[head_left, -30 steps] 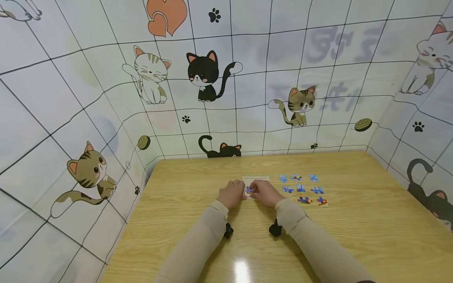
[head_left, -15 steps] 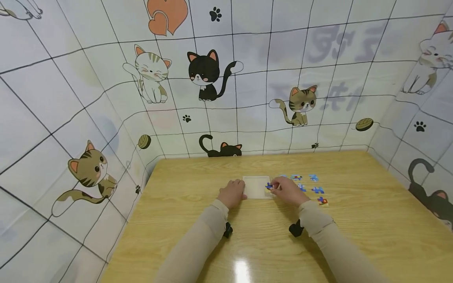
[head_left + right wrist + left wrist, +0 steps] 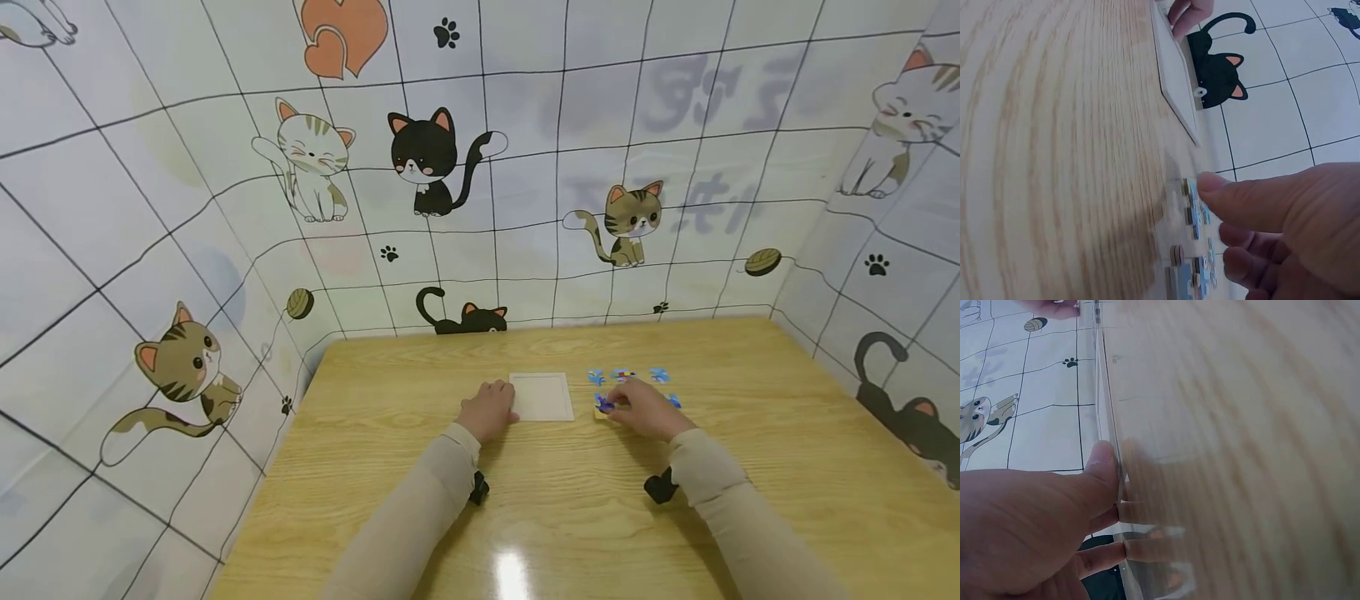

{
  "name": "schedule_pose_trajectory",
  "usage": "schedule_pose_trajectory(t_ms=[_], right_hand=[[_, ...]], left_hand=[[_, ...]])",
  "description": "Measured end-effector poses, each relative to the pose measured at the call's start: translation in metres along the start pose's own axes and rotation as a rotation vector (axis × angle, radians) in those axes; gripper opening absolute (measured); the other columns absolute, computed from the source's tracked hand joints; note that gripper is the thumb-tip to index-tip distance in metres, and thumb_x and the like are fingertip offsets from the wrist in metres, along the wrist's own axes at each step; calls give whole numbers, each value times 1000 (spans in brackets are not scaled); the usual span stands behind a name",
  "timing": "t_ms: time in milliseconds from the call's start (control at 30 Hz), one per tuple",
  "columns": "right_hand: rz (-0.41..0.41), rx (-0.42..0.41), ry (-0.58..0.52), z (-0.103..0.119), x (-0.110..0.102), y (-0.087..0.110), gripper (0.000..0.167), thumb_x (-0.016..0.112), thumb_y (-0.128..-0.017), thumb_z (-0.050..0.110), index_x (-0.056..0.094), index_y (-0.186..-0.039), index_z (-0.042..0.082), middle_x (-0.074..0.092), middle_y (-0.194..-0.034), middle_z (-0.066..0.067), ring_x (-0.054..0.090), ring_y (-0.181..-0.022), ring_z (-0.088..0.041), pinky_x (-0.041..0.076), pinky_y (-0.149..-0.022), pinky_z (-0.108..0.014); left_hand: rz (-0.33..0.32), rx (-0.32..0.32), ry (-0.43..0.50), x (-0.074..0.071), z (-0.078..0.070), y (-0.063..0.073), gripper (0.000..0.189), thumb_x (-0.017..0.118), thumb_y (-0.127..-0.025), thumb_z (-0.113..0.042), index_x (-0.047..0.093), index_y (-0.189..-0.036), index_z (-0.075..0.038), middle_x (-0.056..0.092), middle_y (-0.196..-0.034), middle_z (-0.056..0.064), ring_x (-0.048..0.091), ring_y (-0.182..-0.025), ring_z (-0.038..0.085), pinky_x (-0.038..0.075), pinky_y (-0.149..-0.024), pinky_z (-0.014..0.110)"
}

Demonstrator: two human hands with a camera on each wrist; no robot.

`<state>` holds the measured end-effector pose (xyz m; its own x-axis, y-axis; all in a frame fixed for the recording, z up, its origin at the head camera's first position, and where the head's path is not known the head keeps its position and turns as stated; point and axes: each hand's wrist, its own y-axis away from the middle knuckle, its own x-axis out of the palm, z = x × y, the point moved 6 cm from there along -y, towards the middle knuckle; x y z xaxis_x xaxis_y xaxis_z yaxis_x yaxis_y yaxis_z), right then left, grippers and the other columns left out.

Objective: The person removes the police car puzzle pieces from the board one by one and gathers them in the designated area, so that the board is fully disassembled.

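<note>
A pale, flat puzzle tray [image 3: 542,398] lies on the table with no pieces in it. My left hand [image 3: 487,409] rests at the tray's left side. Its thumb [image 3: 1102,461] touches the tray's edge while the bent fingers come down on the tabletop beside it. To the right of the tray, my right hand [image 3: 647,409] pinches a blue, purple and yellow puzzle piece [image 3: 602,406] low among the other pieces. In the right wrist view, the thumb [image 3: 1225,190] sits close against a piece [image 3: 1191,203]; the index fingertip is hidden.
Blue puzzle pieces [image 3: 659,375] lie in rows on the right, partly covered by my right hand. The wooden table [image 3: 420,500] ends at a fabric backdrop [image 3: 525,192] printed with cats. Dark wrist mounts [image 3: 661,486] hang below my sleeves.
My right hand has carried a puzzle piece from the tray, across its right edge, to the rows of pieces on the right. The left hand stays in place.
</note>
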<state>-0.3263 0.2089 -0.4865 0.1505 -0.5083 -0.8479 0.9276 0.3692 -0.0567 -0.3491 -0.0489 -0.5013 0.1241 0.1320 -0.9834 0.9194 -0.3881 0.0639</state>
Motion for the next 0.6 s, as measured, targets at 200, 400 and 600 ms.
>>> schedule_pose_trajectory(t_ms=[200,400,600], right_hand=[[68,42,7,-9,4,5,21,78,-89,8,71,-106,-2,62,-100,-9,59,-91,-23,51,-82,-46],[59,20,0,-9,3,8,22,78,-89,7,70,-106,-4,62,-99,-10,61,-91,-26,52,-81,-48],[67,22,-7,-7,5,11,20,76,-90,6,69,-107,-3,62,-101,-11,63,-93,-27,53,-82,-47]], left_hand=[[8,-3,0,1,2,-1,46,60,-101,-38,54,-138,-11,52,-145,6,48,-131,28,50,-89,63],[-3,-1,-2,0,1,-1,46,60,-101,-38,54,-138,-12,54,-141,6,50,-126,28,51,-87,62],[4,-2,16,-1,1,1,46,62,-101,-38,54,-138,-11,55,-140,7,51,-125,28,52,-85,59]])
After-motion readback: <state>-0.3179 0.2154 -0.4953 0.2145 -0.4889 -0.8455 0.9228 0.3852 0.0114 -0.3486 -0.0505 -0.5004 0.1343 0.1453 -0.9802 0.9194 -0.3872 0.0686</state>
